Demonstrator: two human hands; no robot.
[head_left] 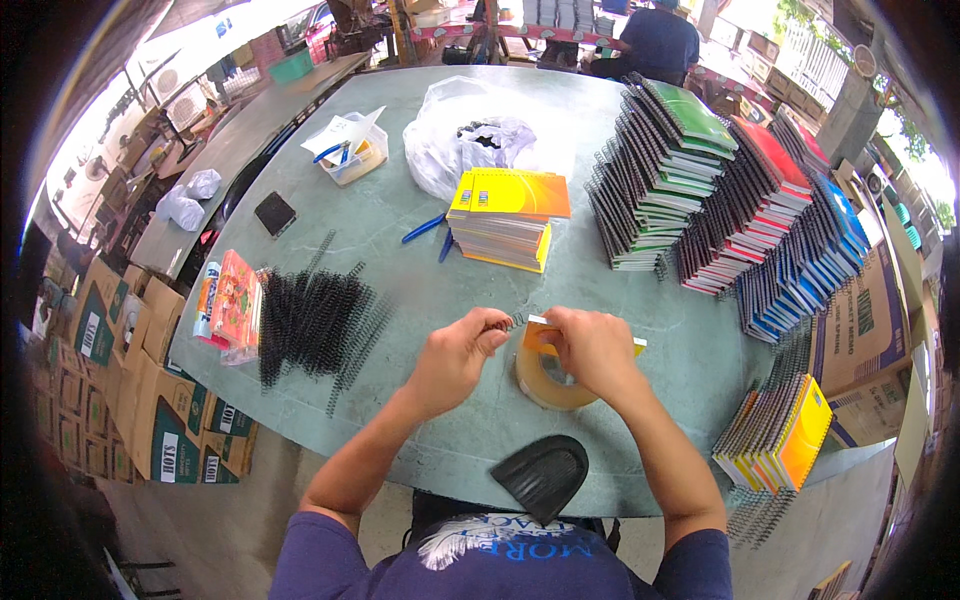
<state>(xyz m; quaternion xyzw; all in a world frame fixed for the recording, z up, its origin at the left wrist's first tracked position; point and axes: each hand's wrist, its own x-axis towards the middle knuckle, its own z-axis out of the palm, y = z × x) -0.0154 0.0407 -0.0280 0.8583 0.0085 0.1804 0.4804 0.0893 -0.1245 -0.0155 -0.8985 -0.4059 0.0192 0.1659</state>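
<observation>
While the left hand (468, 345) pinches a thin black spiral coil (517, 321), the right hand (592, 350) grips a small yellow-orange-covered notebook (538, 336) over a wide translucent tape roll (550, 388), its binding seemingly just begun. Coil-bound yellow notebooks (775, 438) look finished at right; a seemingly unbound yellow-covered stack (505, 225) and loose black coils (318, 328) remain.

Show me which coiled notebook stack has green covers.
The green-covered, black-coiled notebook stack, farthest left of the coiled ones, unlike the red-covered stack, blue-covered stack and yellow-covered stack.
</observation>
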